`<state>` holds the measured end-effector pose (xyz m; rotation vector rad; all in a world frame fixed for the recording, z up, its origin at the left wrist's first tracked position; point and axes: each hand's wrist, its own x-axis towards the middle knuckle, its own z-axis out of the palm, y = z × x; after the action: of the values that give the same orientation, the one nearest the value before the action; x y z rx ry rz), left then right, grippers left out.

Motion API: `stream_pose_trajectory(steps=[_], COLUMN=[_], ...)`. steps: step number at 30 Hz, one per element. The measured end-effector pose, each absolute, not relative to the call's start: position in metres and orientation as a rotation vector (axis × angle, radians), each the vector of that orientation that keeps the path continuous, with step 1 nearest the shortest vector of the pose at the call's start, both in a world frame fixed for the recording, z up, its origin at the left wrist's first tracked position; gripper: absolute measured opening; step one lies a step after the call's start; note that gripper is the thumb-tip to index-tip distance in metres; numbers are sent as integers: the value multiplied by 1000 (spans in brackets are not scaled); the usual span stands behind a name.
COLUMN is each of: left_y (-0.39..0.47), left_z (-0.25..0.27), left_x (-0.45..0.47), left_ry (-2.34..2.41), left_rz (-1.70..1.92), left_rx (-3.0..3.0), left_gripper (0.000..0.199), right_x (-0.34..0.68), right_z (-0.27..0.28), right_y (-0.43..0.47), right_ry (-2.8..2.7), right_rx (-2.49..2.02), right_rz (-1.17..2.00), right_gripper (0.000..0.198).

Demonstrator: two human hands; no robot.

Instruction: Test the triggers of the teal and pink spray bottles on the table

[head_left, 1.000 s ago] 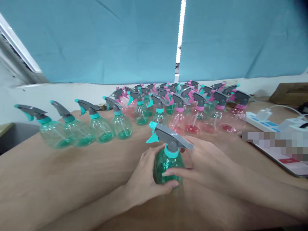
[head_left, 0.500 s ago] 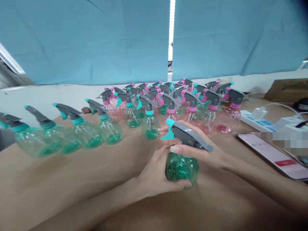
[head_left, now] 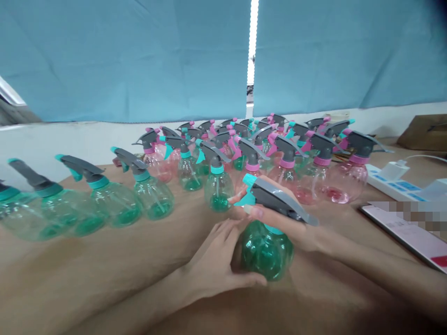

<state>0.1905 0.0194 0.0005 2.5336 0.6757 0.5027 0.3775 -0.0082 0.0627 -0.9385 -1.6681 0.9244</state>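
A green see-through spray bottle (head_left: 266,253) with a grey and turquoise trigger head stands tilted slightly in front of me. My right hand (head_left: 291,227) is closed around its neck, just under the trigger head, with the fingers on both sides. To the left of the bottle, my left hand (head_left: 217,261) is spread, thumb and fingers apart. Its thumb lies close to the bottle's base; whether it touches cannot be made out. Part of the left fingertips is hidden near the bottle and the right hand.
Green spray bottles (head_left: 153,197) line up at left. Behind my hands stand several pink-collared bottles (head_left: 345,181) and green ones (head_left: 219,188), packed together. On the right lie a phone (head_left: 401,232), a white power strip (head_left: 394,184) and a brown box (head_left: 424,132). A blue curtain (head_left: 139,60) hangs behind.
My left hand has loosened from the green spray bottle and drawn a little to the left. My right hand still grips its neck. The view has shifted slightly.
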Motion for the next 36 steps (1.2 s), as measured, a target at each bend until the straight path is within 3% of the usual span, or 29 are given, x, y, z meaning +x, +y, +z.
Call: stream_pose_trajectory(steps=[7,27,32,36], left_y=[24,27,27,27], left_z=[-8,-17,-16,-16], left_x=[161,159,160,161], left_ry=[933,907,909,901], left_rz=[377,374,389,399], left_rx=[2680,2834,2844,2860], left_gripper=[68,54,50,47], right_x=[392,397,396,397], right_z=[55,61,57,50], right_y=[3,0,-1,-3], right_ry=[-1670,-1767,-1721,-1622], right_rx=[-929,-1082,-1053,-1055], right_rz=[906,617,719,806], right_gripper=[14,29,13,20])
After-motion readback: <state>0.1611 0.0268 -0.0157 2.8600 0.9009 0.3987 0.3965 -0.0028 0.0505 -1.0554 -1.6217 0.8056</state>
